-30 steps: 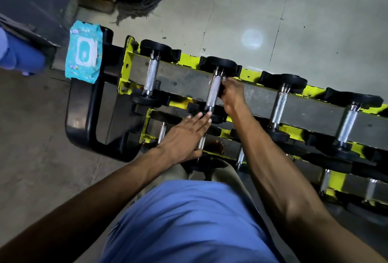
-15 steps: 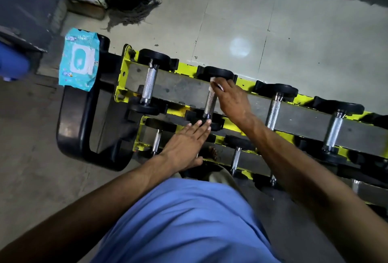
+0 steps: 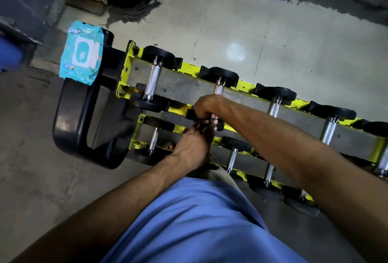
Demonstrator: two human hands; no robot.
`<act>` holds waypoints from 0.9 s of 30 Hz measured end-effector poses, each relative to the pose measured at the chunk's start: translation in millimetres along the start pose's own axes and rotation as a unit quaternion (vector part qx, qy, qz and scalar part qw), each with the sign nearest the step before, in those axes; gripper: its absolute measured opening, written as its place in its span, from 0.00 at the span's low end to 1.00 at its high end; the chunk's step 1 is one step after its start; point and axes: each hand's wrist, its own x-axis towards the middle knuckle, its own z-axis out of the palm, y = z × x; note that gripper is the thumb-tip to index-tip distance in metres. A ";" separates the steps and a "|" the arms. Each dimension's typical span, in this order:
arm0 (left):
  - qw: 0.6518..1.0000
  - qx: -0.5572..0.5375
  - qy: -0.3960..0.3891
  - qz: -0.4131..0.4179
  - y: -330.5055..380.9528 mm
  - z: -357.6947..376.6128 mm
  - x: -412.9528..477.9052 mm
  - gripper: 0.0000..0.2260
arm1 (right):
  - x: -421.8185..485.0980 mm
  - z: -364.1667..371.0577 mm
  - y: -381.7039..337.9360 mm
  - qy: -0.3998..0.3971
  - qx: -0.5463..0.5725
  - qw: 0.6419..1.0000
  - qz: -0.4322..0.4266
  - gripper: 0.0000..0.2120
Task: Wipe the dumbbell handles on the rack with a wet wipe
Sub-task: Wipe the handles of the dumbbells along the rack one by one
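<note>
While the left hand [image 3: 192, 147] lies flat, the right hand [image 3: 206, 107] grips a knurled dumbbell handle [image 3: 218, 89].

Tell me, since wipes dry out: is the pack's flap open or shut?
Shut: the wipe pack has its white flap lying flat, no wipe sticking out.

Single view, head-worn, wide lens. Looks steeply down and forward over the wearer's blue shirt [image 3: 199, 220], which fills the lower frame. Dumbbell rack [image 3: 184, 91] sits close in, crossing mid-frame on a diagonal from upper left to right edge. Floor [image 3: 294, 42] lies beyond, along the top. Edges seem bowed, probably by the lens.
</note>
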 end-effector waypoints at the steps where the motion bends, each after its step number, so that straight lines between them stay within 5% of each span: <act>1: 1.000 -0.007 -0.002 -0.001 -0.9 0.2 0.6 0.39 | -1.8 0.7 2.2 0.008 0.012 1.000 -0.007 0.05; 7: 0.999 -0.030 -0.019 -0.009 -11.1 4.7 -0.2 0.44 | -19.7 9.8 40.7 0.155 0.088 0.979 -0.103 0.13; 10: 0.999 -0.030 -0.019 0.001 -18.6 8.3 -3.0 0.40 | -25.6 36.3 37.8 0.256 0.093 0.958 -0.086 0.09; 16: 1.000 -0.010 -0.013 0.016 -24.4 13.6 -0.7 0.43 | -25.9 96.8 25.0 0.465 0.278 0.838 0.060 0.03; 20: 1.000 -0.004 -0.021 0.019 -26.4 18.4 -1.7 0.46 | -10.3 131.1 10.4 0.443 0.497 0.736 0.119 0.02; 24: 0.999 -0.002 -0.021 0.026 -29.6 12.1 -2.3 0.45 | 22.4 117.4 15.3 0.354 0.713 0.588 0.145 0.10; 27: 0.999 -0.003 -0.029 0.033 -32.0 10.4 -5.5 0.44 | 38.0 123.5 12.1 0.318 0.765 0.547 0.121 0.11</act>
